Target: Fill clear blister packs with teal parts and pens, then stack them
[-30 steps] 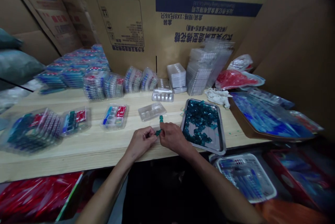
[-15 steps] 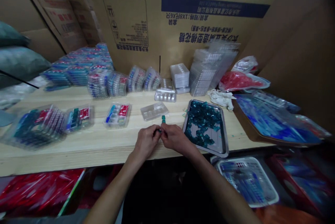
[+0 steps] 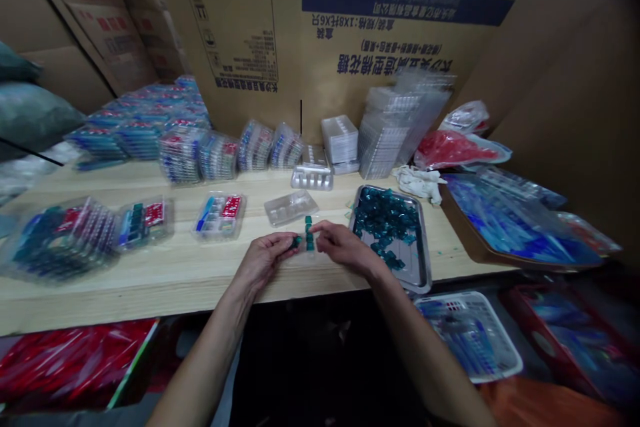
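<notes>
In the head view my left hand [image 3: 266, 255] pinches small dark green glossy pieces [image 3: 297, 241] between thumb and fingers. Right beside it, more green pieces [image 3: 309, 226] stand in a row in a clear plastic tray [image 3: 309, 256], partly hidden by my hands. My right hand [image 3: 342, 245] reaches over that row with the index finger stretched out to a green piece; its thumb is apart and nothing shows in its grasp. A metal tray [image 3: 425, 260] of loose dark green pieces lies to the right. Behind my hands is an unfilled clear tray [image 3: 291, 208].
A partly filled clear tray [image 3: 219, 217] and filled packs [image 3: 63, 234] lie left. Stacked clear trays [image 3: 383, 137] stand against a large cardboard box [image 3: 240, 27]. On the right are a white cloth [image 3: 419, 182] and a carton of blue packets [image 3: 515, 224]; a white basket [image 3: 510, 354] sits below.
My hands, close together before, have moved apart. The row of green pieces between them shows more fully, and my right index finger is now stretched toward it. The view has shifted slightly.
</notes>
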Action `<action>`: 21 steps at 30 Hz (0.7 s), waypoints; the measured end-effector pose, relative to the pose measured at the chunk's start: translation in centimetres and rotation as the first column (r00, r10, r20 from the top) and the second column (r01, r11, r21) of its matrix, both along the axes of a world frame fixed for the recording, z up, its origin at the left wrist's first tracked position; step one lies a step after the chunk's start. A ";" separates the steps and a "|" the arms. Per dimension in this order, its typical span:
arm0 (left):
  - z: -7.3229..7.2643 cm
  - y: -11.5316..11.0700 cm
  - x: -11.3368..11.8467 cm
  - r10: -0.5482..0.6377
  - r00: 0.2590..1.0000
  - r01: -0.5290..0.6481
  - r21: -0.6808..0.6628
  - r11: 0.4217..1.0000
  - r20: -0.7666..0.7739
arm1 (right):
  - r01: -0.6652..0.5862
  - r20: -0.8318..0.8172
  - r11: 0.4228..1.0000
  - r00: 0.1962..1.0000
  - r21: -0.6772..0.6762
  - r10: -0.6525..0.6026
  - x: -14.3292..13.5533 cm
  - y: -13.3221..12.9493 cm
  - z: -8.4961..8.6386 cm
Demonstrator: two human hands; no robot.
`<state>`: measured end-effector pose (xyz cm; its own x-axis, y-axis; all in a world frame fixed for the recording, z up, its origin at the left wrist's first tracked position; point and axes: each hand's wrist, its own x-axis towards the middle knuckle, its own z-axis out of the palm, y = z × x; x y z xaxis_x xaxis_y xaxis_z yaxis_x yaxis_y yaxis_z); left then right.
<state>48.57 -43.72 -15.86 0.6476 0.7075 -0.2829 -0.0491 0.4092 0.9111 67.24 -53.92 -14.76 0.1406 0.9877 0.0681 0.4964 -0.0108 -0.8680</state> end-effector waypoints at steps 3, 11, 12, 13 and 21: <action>-0.9 0.6 -0.1 0.003 0.993 0.033 0.311 0.950 -0.115 | 0.152 -0.079 0.988 0.986 0.039 -0.148 1.8 -0.7 -1.0; -2.4 -0.3 2.0 -0.109 0.900 0.433 0.841 0.325 -0.421 | 0.289 0.255 0.950 0.934 -0.121 -0.252 -0.6 -1.6 -1.6; -2.6 -0.5 2.2 -0.115 0.890 0.456 0.847 0.273 -0.442 | 0.300 0.300 0.945 0.921 -0.133 -0.250 -1.2 -1.6 -1.8; -2.8 -0.5 2.3 -0.111 0.884 0.467 0.854 0.230 -0.453 | 0.311 0.337 0.940 0.908 -0.144 -0.249 -1.7 -1.5 -1.9; -5.8 -1.6 1.6 0.023 0.927 0.374 0.926 0.053 -0.375 | 0.327 0.425 0.927 0.877 -0.184 -0.225 -2.4 -1.4 -2.3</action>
<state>50.18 -45.37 -21.64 0.8530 0.3348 0.4004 0.1449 -0.8889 0.4345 64.84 -55.35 -17.05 0.4226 0.9042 -0.0617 0.7374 -0.3826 -0.5567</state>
